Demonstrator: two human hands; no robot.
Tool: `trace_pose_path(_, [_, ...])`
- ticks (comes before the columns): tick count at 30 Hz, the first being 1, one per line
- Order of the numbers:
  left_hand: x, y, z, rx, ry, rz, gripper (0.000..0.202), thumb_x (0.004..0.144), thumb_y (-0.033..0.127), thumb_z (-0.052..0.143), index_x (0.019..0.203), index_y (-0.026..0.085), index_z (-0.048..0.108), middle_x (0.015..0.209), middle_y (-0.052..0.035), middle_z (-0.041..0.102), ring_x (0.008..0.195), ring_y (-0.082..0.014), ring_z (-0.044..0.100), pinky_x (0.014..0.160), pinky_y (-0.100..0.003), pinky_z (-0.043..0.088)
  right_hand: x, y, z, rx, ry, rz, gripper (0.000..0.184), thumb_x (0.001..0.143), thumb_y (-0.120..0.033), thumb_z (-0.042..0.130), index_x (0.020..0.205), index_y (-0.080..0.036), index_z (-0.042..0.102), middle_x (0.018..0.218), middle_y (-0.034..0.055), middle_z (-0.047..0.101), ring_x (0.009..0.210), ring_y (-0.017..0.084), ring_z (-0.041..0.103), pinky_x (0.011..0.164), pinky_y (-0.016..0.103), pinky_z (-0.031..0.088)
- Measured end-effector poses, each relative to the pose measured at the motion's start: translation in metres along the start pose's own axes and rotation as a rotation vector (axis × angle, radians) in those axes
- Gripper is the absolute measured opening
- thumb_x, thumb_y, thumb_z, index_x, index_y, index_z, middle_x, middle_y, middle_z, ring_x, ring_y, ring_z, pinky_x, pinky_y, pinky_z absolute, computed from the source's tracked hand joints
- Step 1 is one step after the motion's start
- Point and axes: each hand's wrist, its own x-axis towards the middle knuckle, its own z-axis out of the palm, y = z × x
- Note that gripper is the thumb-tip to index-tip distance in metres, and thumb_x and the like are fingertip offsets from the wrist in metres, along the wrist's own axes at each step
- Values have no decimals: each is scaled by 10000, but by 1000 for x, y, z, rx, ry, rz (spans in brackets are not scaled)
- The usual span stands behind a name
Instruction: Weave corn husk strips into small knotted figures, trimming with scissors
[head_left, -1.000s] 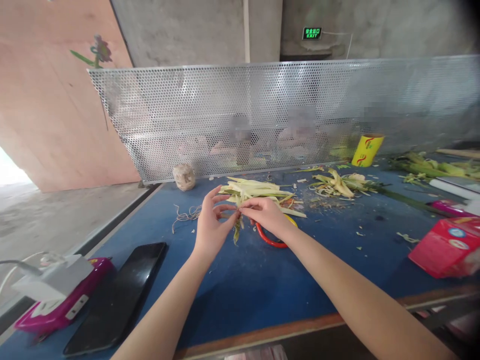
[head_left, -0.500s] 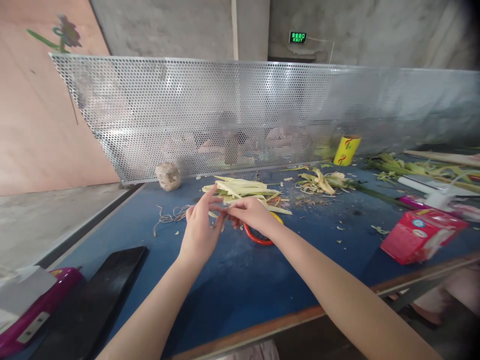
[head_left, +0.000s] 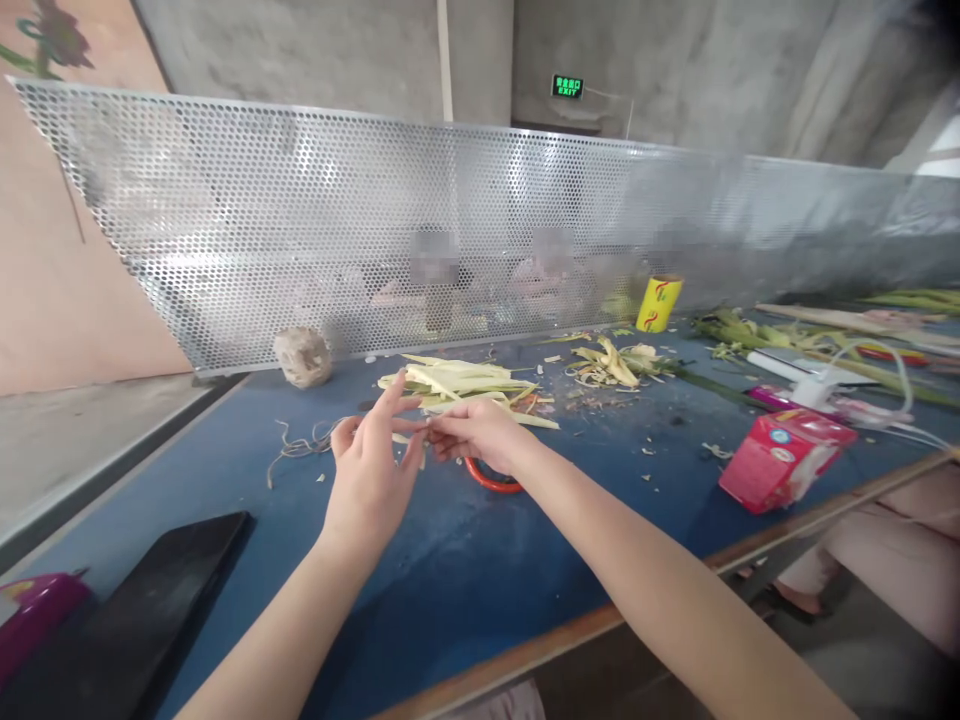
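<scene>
My left hand (head_left: 373, 470) and my right hand (head_left: 480, 432) meet at their fingertips above the blue table (head_left: 450, 590). The right fingers are pinched together. On the left hand the thumb and a finger close toward the right fingertips, while the index finger points up. Whatever small thing lies between them is hidden, though a pale sliver shows just below. Behind the hands is a pile of pale green husk strips (head_left: 469, 378). Under my right hand a red-orange ring (head_left: 491, 482) is partly covered. Thin grey-brown string (head_left: 296, 443) lies left of my left hand.
A black phone-like slab (head_left: 150, 590) and a purple object (head_left: 41, 615) lie at left. A wrapped beige roll (head_left: 302, 357), husk scraps (head_left: 619, 362) and a yellow roll (head_left: 660, 303) stand toward the perforated metal screen (head_left: 360, 220). A pink-red packet (head_left: 784, 460) sits at right.
The view has turned slightly right, so everything shifts left in it. Both hands keep together at the fingertips, with only small finger movement.
</scene>
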Motion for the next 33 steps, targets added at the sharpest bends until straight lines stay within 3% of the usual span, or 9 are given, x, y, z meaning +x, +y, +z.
trace_pose_path(7, [-1,4,1,-10,-30,-97,677,772,157,556,1355,246,222,977,-44,678,905,-201,654,917,-435,351,1,1,-3,28,-71,29,120,762,-167,645,661,-103,638,550,8,632,528,97,611,632,259,544])
trace_pose_path(14, [-1,3,3,-61,6,-9,705,774,151,558,1367,280,199,960,-49,689,908,-230,658,917,-477,345,3,-1,-8,150,-99,41,116,801,-114,579,710,-100,649,619,25,653,584,89,632,685,239,545])
trace_pose_path(20, [-2,0,4,-122,30,-39,715,767,150,559,1368,263,189,1000,-60,676,895,-227,661,944,-513,356,4,0,-10,135,-146,1,28,727,-126,664,754,-129,668,694,17,658,652,91,636,770,261,536])
trace_pose_path(26, [-1,2,2,-390,45,-220,724,768,202,580,1361,244,167,1078,-91,622,821,-192,672,742,-381,528,6,2,-12,46,-152,-74,73,681,-193,713,732,-156,678,690,19,645,642,106,612,734,297,542])
trace_pose_path(33, [1,3,-1,-401,90,-275,733,742,197,613,1341,248,194,1060,-62,638,773,-163,679,875,-444,484,5,0,-10,9,-91,-69,70,712,-195,692,709,-131,664,630,15,632,564,97,599,677,304,545])
